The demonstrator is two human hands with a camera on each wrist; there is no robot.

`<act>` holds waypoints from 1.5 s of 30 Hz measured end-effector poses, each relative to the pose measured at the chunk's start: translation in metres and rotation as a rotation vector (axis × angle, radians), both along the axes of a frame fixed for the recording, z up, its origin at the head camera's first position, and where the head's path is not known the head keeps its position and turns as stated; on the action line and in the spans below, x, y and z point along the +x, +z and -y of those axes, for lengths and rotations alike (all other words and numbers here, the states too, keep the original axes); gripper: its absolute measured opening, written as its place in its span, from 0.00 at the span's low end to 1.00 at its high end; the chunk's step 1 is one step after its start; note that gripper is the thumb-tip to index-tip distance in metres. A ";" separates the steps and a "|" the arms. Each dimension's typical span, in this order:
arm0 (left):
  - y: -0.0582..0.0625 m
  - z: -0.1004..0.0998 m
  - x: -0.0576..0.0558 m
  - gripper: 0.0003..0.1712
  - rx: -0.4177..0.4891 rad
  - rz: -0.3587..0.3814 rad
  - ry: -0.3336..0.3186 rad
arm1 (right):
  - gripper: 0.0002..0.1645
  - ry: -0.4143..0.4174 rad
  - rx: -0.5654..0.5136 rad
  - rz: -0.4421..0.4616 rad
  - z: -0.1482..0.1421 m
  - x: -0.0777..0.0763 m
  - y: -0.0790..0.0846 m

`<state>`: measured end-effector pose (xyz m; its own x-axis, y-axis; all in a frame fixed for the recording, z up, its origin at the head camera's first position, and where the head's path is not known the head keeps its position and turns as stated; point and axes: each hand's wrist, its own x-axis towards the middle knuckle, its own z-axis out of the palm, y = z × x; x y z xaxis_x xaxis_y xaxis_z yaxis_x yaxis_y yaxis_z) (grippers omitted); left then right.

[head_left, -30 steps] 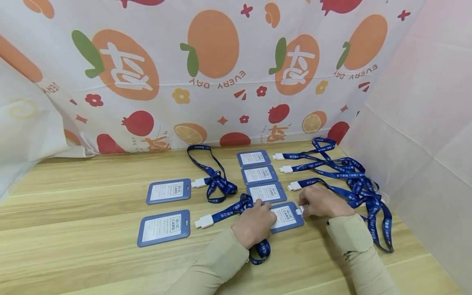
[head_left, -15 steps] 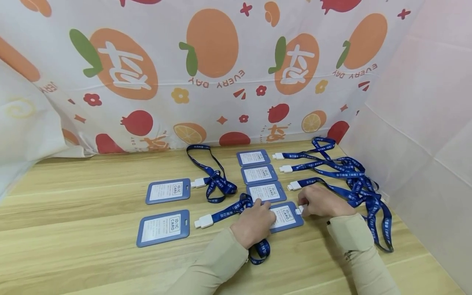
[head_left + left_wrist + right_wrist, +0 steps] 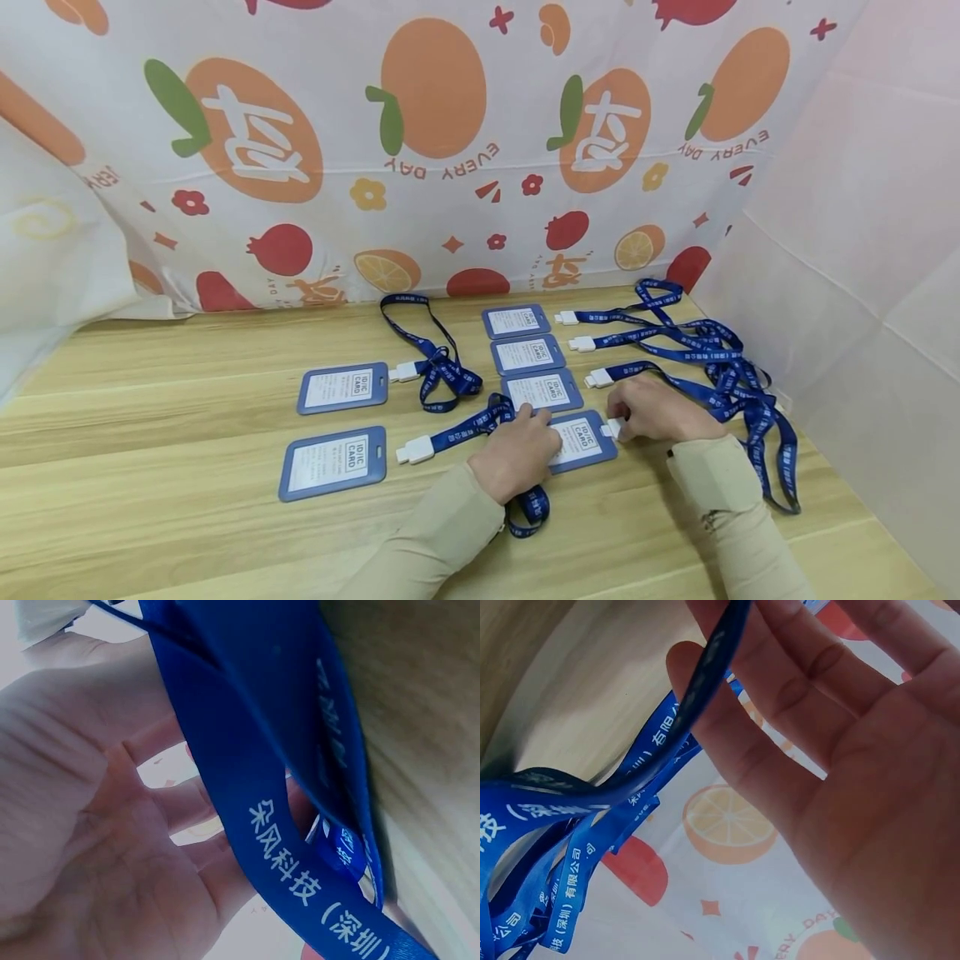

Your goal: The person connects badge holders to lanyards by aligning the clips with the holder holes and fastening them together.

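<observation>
- We read "ID/IC CARD" in a boxed heading on the white cards; the finer lines beside it are too small for us to make out.
- On the blue lanyard (image 3: 247,802) crossing the left wrist view we read "朵风科技(深圳)" in white; on a lanyard strap (image 3: 570,885) in the right wrist view, "(深圳)有限公司".
- On the fruit-printed cloth (image 3: 345,83) behind the wooden table (image 3: 187,533) we find "EVERY DAY", upside down in the head view.
- We count six blue card holders: two at the left, the far left holder (image 3: 342,389) and the near left holder (image 3: 332,464), and four in a column at the right.
- That column runs from the top holder (image 3: 516,321) through the second holder (image 3: 527,355) and third holder (image 3: 543,390) to the nearest holder (image 3: 585,442), which lies under the left hand.
- We count six white clips: the held clip (image 3: 612,428), three beside the right column, two by the left pair.
- The left hand (image 3: 517,454) covers the left end of the nearest holder; we cannot tell whether it pinches or only presses.
- The right hand (image 3: 656,411) pinches the held clip, whose tip meets the holder's right end; whether it passes through the slot we cannot tell.
- At the right we see blue lanyards (image 3: 723,367) lying tangled.
</observation>
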<state>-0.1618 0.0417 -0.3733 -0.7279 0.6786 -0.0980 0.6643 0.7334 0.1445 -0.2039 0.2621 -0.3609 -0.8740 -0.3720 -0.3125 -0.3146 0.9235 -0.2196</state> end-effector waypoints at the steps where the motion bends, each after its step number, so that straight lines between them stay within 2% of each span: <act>1: 0.000 0.000 0.000 0.08 0.000 0.001 -0.002 | 0.09 -0.001 -0.004 -0.003 0.000 0.000 0.000; 7: 0.001 -0.001 -0.001 0.08 -0.008 0.019 -0.001 | 0.10 -0.010 -0.012 -0.003 0.001 0.000 -0.001; 18: -0.002 0.002 -0.003 0.10 0.007 -0.012 -0.029 | 0.09 -0.025 0.002 0.016 0.001 0.001 -0.001; 24: 0.000 0.004 -0.006 0.16 -0.003 -0.106 -0.075 | 0.07 -0.016 -0.034 0.028 -0.003 0.001 0.004; 27: 0.003 0.005 -0.010 0.19 -0.014 -0.138 -0.073 | 0.06 -0.009 -0.058 0.011 -0.006 0.001 0.008; 37: 0.010 0.009 -0.023 0.17 0.021 -0.070 -0.034 | 0.07 0.032 -0.030 -0.037 -0.010 -0.004 0.011; 45: 0.010 0.013 -0.029 0.18 0.052 -0.105 -0.042 | 0.09 0.017 -0.045 -0.055 -0.005 -0.008 0.012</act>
